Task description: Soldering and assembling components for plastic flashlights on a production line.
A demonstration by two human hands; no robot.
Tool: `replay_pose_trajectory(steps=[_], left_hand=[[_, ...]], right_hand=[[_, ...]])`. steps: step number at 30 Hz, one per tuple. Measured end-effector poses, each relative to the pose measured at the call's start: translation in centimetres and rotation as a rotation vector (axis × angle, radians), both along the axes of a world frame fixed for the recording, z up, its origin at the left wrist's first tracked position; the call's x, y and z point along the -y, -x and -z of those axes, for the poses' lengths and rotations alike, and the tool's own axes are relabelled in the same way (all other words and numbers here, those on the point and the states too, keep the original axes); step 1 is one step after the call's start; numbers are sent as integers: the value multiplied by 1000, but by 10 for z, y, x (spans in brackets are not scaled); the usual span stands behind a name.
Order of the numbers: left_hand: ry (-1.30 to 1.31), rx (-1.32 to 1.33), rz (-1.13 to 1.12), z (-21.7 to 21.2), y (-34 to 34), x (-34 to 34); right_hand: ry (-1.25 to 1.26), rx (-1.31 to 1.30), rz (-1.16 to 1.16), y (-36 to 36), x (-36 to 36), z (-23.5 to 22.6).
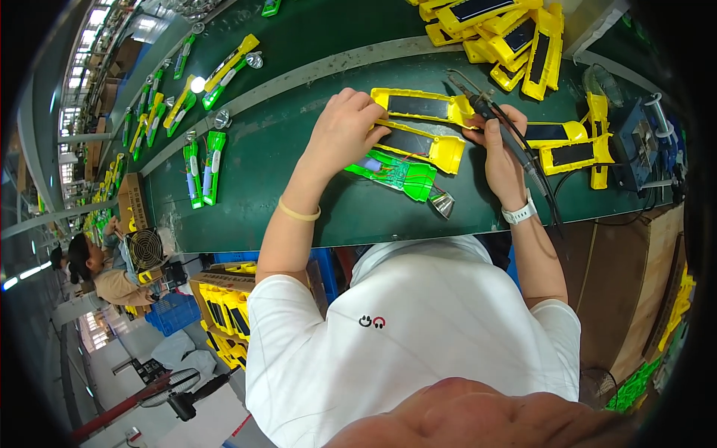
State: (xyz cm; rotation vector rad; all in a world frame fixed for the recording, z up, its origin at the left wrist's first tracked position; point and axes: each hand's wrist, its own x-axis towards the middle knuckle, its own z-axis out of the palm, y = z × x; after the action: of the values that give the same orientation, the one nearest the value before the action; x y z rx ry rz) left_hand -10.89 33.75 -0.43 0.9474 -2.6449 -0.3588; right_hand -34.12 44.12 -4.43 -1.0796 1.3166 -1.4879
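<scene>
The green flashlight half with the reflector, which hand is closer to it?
Left. The left hand rests just above the green flashlight half, over its rear end; the right hand, holding a soldering iron, sits off to its right.

- The left hand [345, 133] presses its fingers [371, 113] on a yellow plastic torch shell with a dark solar panel [420, 144].
- The right hand [502, 153] grips a black soldering iron [499, 123].
- An open green torch half [396, 174] lies on the dark green table [276, 164].
</scene>
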Motion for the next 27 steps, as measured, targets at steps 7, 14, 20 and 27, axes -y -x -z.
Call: replay_pose_trajectory(steps=[7, 14, 20, 27], left_hand=[[212, -150, 256, -2, -13, 5], [-232, -154, 290, -4, -46, -39], [-140, -294, 47, 17, -68, 17], [-279, -91, -430, 31, -56, 200]], right_hand=[[25, -26, 71, -1, -1, 3], [-2, -45, 28, 1, -3, 4], [-34, 1, 37, 4, -10, 7], [-48, 60, 7, 4, -5, 6]])
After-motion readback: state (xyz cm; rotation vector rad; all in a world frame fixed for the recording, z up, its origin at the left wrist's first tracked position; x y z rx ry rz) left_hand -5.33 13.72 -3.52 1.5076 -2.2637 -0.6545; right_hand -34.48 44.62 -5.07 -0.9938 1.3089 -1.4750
